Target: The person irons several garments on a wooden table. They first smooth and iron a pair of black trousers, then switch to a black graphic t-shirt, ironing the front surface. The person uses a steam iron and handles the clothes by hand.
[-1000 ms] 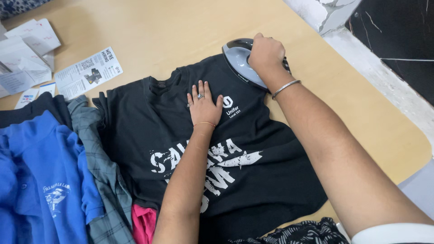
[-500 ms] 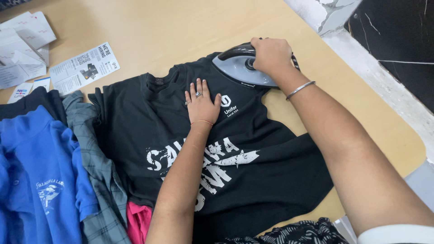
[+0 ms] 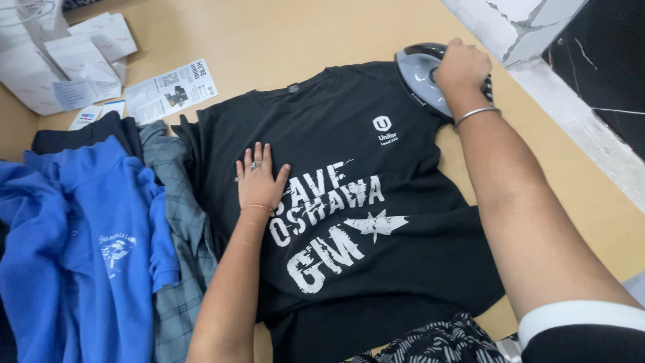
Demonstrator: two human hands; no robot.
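A black T-shirt with white print lies spread flat on a tan wooden table. My right hand grips the handle of a grey and black clothes iron that rests on the shirt's far right shoulder. My left hand lies flat, fingers together, on the shirt's left chest area beside the print, pressing the cloth down. It wears a ring and a thin bracelet; a metal bangle circles my right wrist.
A blue polo shirt, a grey checked garment and a dark garment are piled at the left. Leaflets and papers lie at the far left corner. A white ledge and dark marble wall border the right. Patterned black-and-white fabric sits near me.
My left hand slid from the shirt's upper chest down and left, uncovering the printed area. The iron moved out from the chest to the far shoulder.
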